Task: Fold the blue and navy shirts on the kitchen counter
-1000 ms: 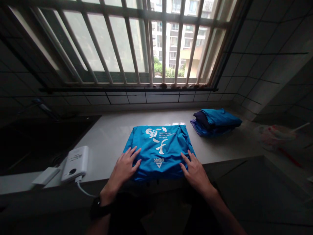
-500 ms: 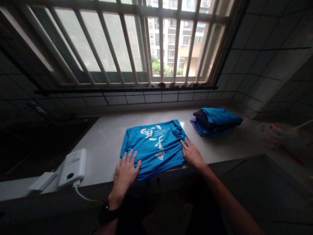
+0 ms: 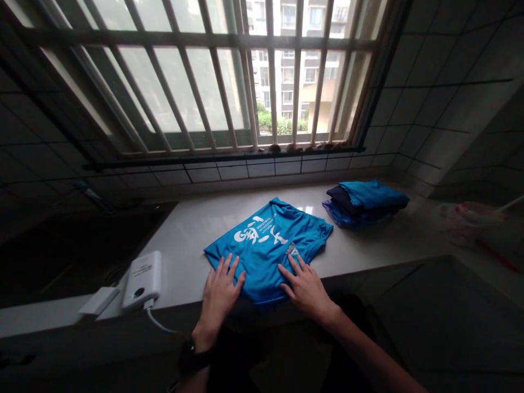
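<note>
A blue T-shirt [image 3: 266, 256] with white lettering lies partly folded and turned at an angle on the white countertop [image 3: 184, 234]. Its near edge hangs over the counter's front. My left hand [image 3: 223, 289] rests on the shirt's near left part, fingers spread. Fingers apart too, my right hand [image 3: 307, 286] presses on the near right part, just below the small printed logo. Both palms face down and neither hand grips the cloth. A dark watch [image 3: 192, 355] is on my left wrist.
Folded blue and dark clothes [image 3: 364, 204] are stacked at the back right. At left stand a white device with a cable [image 3: 143, 281] and a small white box [image 3: 99, 301], beside a dark sink [image 3: 106, 245]. A plastic bag [image 3: 466, 218] lies far right, under the barred window [image 3: 229, 98].
The shirt has turned clockwise on the counter, its far edge now slanted. My right hand has moved left and nearer from the shirt's right edge. The view has shifted slightly.
</note>
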The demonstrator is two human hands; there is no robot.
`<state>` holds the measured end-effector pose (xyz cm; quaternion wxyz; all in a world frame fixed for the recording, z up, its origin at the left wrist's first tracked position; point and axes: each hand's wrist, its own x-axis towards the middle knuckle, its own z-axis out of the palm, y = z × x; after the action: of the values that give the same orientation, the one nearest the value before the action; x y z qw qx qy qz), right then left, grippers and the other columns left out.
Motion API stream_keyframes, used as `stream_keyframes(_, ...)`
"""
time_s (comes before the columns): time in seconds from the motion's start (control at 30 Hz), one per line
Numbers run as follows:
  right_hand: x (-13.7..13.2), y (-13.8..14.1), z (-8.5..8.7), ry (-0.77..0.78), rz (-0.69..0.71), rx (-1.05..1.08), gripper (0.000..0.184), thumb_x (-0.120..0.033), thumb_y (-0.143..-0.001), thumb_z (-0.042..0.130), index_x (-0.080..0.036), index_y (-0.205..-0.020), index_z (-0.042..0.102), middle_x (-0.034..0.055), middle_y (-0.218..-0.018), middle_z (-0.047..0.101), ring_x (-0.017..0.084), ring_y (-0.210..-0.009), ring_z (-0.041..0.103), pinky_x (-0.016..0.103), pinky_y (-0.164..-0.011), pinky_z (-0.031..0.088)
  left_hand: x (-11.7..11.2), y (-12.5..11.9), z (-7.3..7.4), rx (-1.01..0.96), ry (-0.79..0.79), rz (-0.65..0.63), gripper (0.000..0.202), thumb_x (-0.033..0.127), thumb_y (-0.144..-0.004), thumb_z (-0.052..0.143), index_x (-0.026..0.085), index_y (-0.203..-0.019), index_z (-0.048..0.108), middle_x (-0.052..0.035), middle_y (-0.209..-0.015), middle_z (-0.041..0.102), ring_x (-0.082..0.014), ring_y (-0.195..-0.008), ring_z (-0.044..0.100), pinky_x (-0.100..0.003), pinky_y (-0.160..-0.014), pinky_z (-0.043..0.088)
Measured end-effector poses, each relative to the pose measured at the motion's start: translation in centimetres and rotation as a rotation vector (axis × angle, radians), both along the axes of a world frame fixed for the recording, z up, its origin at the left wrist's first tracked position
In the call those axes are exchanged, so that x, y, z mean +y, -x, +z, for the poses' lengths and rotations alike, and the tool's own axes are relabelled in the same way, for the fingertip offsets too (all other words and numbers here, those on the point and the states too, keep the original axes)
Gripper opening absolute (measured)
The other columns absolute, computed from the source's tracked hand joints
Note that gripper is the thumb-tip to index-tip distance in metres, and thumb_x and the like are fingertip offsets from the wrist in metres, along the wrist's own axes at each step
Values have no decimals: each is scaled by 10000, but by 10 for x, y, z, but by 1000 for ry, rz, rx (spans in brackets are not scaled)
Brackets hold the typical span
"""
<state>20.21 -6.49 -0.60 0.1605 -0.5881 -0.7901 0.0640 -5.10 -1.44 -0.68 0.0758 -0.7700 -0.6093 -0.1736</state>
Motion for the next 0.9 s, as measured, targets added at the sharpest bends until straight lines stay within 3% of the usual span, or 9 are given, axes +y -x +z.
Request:
stream_keyframes(0.1, 11, -19, -5, -2, 41, 18, 432, -389, -1012, 516, -288, -1425, 589, 120, -1584, 437, 340, -1482, 360, 528, -1135, 399, -15, -9, -8, 42, 19, 36, 492, 445, -965, 486, 189, -1361, 627, -162, -1451, 587, -342, -1318, 538, -497, -1064, 430)
stream_keyframes(0.2, 38, -50, 2, 67, 52, 29, 385, -343, -1025, 480, -259, -1366, 639, 108, -1541, 499, 321, -1453, 416, 548, -1150, 383, -43, -30, 1, 55, 7, 28, 531, 493, -952, 507, 123, -1299, 665, -215, -1327, 654, -364, -1161, 612, -543, -1010, 442)
stream_keyframes(0.33, 55, -77, 18, 84, -27, 23, 324, -273, -998, 503, -223, -1247, 705, 125, -1470, 574, 318, -1404, 479, 601, -1158, 344, -62, -47, 13, -22, 38, -169, 441, 477, -916, 596, 172, -1215, 705, -144, -1109, 719, -312, -1012, 647, -507, -956, 480)
stream_keyframes(0.43, 33, -72, 22, -49, -93, 73, 308, -259, -996, 481, -191, -1154, 736, 155, -1407, 616, 304, -1319, 553, 557, -1140, 378, -57, -37, 3, -37, 18, -286, 619, 407, -808, 731, 219, -1381, 592, -140, -1308, 650, -328, -1189, 600, -485, -1004, 482)
stream_keyframes(0.53, -6, -49, 7, -111, -15, 151, 413, -332, -963, 554, -200, -1347, 630, 156, -1416, 604, 297, -1286, 572, 494, -1088, 444, -51, -22, -19, 59, -23, -375, 820, 237, -786, 702, 240, -1545, 390, -138, -1549, 475, -345, -1422, 435, -516, -1129, 389)
stream_keyframes(0.63, -29, -25, -20, -139, 53, 79, 770, -326, -841, 706, -228, -1546, 410, 154, -1586, 424, 368, -1462, 370, 582, -1172, 307, -46, -14, -33, 138, -104, -388, 773, 60, -860, 501, 253, -1586, 317, -115, -1595, 430, -292, -1477, 381, -481, -1177, 329)
stream_keyframes(0.7, -29, -17, -38, -200, -3, 42, 729, -196, -869, 646, -247, -1552, 396, 139, -1612, 388, 350, -1496, 317, 582, -1195, 249, -43, -9, -33, 162, -148, -410, 697, 33, -904, 409, 258, -1563, 378, -109, -1559, 484, -265, -1448, 430, -438, -1158, 358)
stream_keyframes(0.77, -23, -16, -50, -278, -45, 52, 614, -67, -913, 505, -261, -1494, 478, 116, -1559, 476, 292, -1461, 394, 528, -1183, 289, -40, -2, -29, 172, -159, -466, 624, 50, -933, 385, 251, -1520, 457, -113, -1497, 556, -260, -1394, 498, -414, -1114, 415)
stream_keyframes(0.9, -24, -32, -49, -390, 88, 151, 484, -7, -926, 415, -241, -1290, 632, 95, -1334, 673, 239, -1300, 571, 435, -1079, 430, -46, 19, -17, 101, -123, -549, 531, 56, -940, 379, 225, -1398, 589, -118, -1289, 699, -248, -1190, 654, -384, -993, 528)
